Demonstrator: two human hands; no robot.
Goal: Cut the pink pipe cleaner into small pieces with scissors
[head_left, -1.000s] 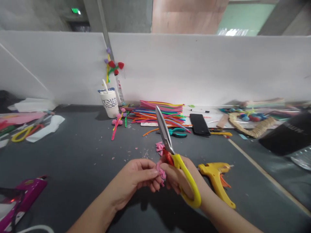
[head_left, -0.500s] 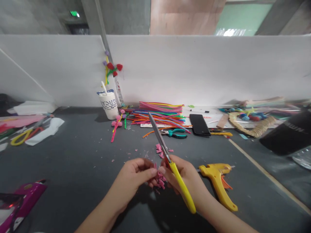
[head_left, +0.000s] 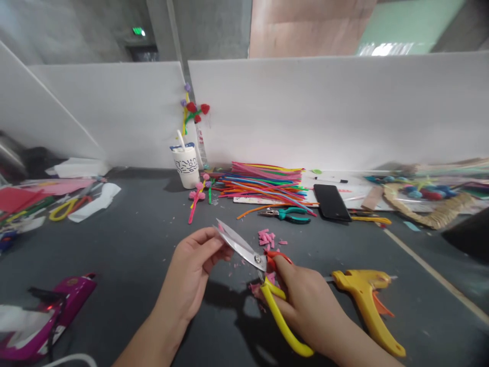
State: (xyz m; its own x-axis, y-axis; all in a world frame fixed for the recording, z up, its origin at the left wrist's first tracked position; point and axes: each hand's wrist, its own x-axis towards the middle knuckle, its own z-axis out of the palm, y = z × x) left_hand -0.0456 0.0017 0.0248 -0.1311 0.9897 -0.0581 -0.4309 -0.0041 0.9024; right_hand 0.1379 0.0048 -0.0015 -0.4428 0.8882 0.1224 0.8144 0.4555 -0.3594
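Note:
My right hand grips a pair of scissors by the red and yellow handles, which are spread apart. The blades point up and to the left, parted a little, with their tips at the fingers of my left hand. A small pink piece shows there, pinched in my left fingertips beside the blades. Most of it is hidden by fingers and metal. Cut pink bits lie in a small pile beyond the scissors. More pink scraps lie beneath the handles, partly covered.
A yellow glue gun lies right of my right hand. Behind are pliers, a phone, colourful pipe cleaners and a white cup. A purple device and paper scraps are at left.
My hands have moved apart, the left one leftward and up from the scraps. The scissors have swung from upright to leftward, and their handles have spread. The view has turned slightly left.

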